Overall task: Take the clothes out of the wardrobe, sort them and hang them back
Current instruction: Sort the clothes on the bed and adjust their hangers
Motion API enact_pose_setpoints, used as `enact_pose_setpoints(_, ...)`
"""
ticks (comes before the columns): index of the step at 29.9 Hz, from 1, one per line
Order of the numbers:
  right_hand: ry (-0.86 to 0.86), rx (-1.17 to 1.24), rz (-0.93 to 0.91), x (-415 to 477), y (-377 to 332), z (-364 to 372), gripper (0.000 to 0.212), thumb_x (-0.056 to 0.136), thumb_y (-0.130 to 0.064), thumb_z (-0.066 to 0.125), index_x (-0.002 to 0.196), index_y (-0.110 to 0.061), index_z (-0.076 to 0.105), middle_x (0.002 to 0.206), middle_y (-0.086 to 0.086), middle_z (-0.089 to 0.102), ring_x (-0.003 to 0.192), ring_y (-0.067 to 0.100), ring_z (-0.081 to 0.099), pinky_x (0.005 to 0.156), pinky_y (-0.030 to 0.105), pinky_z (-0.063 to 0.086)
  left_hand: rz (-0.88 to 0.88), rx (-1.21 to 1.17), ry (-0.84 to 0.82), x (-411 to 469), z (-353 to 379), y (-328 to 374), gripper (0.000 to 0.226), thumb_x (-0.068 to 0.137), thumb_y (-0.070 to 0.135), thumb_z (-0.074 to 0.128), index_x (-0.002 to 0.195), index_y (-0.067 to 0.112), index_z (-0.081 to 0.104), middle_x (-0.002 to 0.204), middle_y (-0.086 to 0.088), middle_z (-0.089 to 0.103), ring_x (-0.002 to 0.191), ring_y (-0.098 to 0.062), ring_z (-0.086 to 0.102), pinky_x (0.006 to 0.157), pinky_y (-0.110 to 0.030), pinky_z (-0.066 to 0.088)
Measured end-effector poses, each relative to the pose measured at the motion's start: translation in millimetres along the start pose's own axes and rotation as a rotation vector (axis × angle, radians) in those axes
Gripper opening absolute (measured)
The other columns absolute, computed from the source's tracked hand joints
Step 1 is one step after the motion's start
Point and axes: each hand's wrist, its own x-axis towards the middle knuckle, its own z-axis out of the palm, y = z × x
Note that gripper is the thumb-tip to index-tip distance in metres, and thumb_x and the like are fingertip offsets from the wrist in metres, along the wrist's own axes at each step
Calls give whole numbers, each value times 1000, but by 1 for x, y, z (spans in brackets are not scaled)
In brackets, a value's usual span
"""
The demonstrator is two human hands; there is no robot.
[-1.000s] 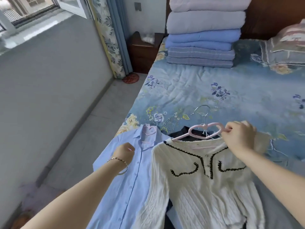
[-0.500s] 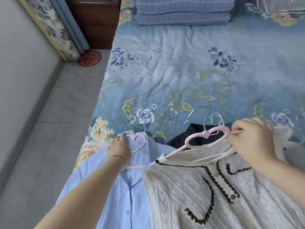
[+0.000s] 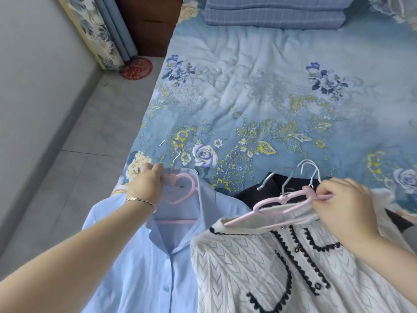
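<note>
We hold two hangers at the near edge of the bed (image 3: 248,98).
Left hand (image 3: 146,184), arm extended, curls round the heart hanger (image 3: 178,190) in the blue shirt (image 3: 144,267); right hand (image 3: 345,204) pinches the tilted pink hanger (image 3: 277,202) at the white cardigan (image 3: 248,267) neckline.

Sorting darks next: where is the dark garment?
Head view, right of centre: the dark garment lies on the bed, mostly under the white cardigan, beside the collar of the blue shirt.

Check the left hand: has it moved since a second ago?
Yes. The left hand moved up the blue shirt, from the chest to the pink heart hanger at its neck, which it now grips.
</note>
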Motion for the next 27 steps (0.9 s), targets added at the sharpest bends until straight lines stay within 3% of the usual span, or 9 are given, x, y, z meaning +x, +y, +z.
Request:
enact_pose_setpoints(3,-73,16,-33,-10,-6,-41,40,75,-41,55,49,-25,30,45,-5,33,48,22,34,54,27,28,-38,-33,19,-40,-36,-6,32,94,9,42,125,8,47,117,-20,58,102,-37,56,79,-37,43)
enact_pose_setpoints(5,-142,-9,16,-19,-8,-75,48,77,-35,66,47,-24,30,46,0,41,49,26,39,52,27,27,-84,-12,23,-74,-61,-9,37,90,2,43,126,9,47,116,-19,58,104,-37,55,83,-38,44)
enact_pose_setpoints(9,-319,-111,270,-39,-6,-147,32,84,-32,62,58,-16,52,67,8,60,75,33,59,58,29,35,-157,-2,66,-152,-109,-6,34,85,-4,45,114,11,54,114,-15,58,107,-35,53,85,-37,42)
enact_pose_setpoints(11,-301,-94,309,-46,-3,-194,25,87,-28,58,68,-12,60,79,15,66,86,36,63,62,30,37,-161,38,118,-196,-138,-5,27,86,-4,45,105,12,56,113,-15,59,107,-34,53,85,-37,41)
enact_pose_setpoints(14,-263,-101,347,-50,-4,-270,25,90,-24,55,69,-10,60,89,22,66,92,39,62,66,31,39,-184,40,213,-262,-185,-10,36,84,-7,46,115,6,59,114,-17,59,109,-36,52,87,-40,41)
enact_pose_setpoints(17,-272,-178,374,-51,-9,-335,27,91,-29,52,95,-6,67,112,23,63,105,38,59,81,34,46,-212,40,330,-320,-232,-20,31,84,-7,51,112,2,62,106,-23,59,104,-41,52,86,-45,42)
enact_pose_setpoints(21,-224,-165,331,-64,-39,-393,37,91,-37,52,103,-5,67,112,18,64,105,35,60,73,29,40,-208,21,475,-382,-295,-27,16,89,4,56,101,1,64,104,-24,58,105,-41,49,87,-45,40)
enact_pose_setpoints(27,-65,108,280,-92,-129,-457,39,86,-40,56,103,-6,66,111,17,66,105,34,60,75,31,42,-82,8,659,-471,-374,-39,14,84,-5,50,80,1,61,88,-23,53,94,-42,50,77,-43,40)
